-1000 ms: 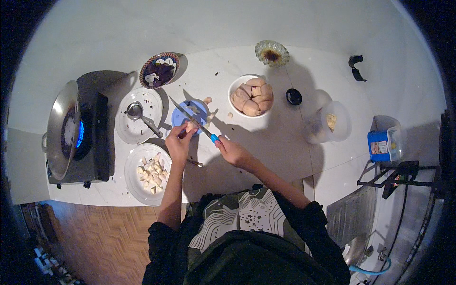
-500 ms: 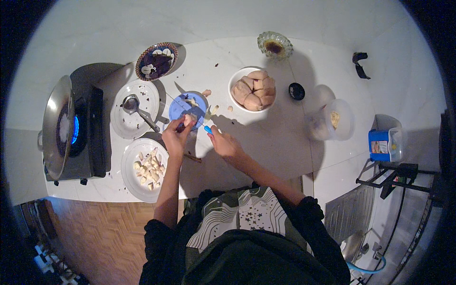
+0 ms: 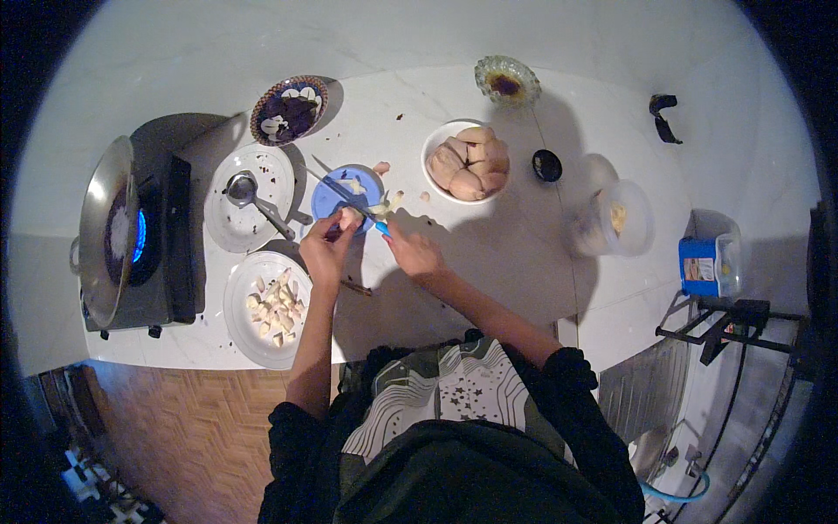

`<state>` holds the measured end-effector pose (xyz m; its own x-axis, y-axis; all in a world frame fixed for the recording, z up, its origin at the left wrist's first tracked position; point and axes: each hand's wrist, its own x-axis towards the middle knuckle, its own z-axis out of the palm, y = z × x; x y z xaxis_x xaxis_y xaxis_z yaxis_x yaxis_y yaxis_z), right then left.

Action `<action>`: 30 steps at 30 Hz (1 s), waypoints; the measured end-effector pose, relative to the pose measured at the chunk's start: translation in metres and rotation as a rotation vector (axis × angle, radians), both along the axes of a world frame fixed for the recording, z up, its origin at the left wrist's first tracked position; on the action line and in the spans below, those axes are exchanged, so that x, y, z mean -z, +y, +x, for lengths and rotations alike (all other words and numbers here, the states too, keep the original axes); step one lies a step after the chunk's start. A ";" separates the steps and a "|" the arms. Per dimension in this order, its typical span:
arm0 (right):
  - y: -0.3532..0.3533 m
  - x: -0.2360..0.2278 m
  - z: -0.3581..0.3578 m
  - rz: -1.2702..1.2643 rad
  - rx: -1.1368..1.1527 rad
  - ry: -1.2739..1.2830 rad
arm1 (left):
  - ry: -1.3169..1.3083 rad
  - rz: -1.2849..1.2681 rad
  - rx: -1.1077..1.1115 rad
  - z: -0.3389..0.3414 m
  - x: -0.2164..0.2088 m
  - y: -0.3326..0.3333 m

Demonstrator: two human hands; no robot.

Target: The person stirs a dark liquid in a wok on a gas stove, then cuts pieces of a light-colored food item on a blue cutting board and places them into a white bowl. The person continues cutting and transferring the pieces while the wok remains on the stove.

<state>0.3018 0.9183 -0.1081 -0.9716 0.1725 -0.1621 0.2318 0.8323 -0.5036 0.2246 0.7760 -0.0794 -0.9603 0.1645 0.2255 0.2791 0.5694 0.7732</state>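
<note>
1. My left hand [image 3: 324, 255] partly hides the pale piece [image 3: 351, 217] I pinch.
2. My right hand [image 3: 415, 254] covers most of the knife's [image 3: 330, 183] handle [image 3: 382, 228].
3. I can't identify the clear tub's [image 3: 642, 218] blurred contents [image 3: 618, 217].
4. The lower edge cuts off my top [image 3: 471, 480].

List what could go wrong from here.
The knife in the right hand sits close to the left hand, which holds a pale piece; a slip might nick that hand. The pan stands over a lit flame while both hands are busy, and could overheat. The plate of cut pieces lies at the counter edge and might be bumped off.
</note>
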 end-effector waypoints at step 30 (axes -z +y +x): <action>0.000 -0.023 0.014 -0.394 0.035 0.022 | 0.011 0.016 0.095 -0.007 -0.003 -0.004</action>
<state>0.3155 0.9179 -0.0850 -0.9703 0.1342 -0.2015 0.2419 0.5659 -0.7882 0.2174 0.7721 -0.0768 -0.9379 0.2510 0.2395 0.3400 0.5276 0.7785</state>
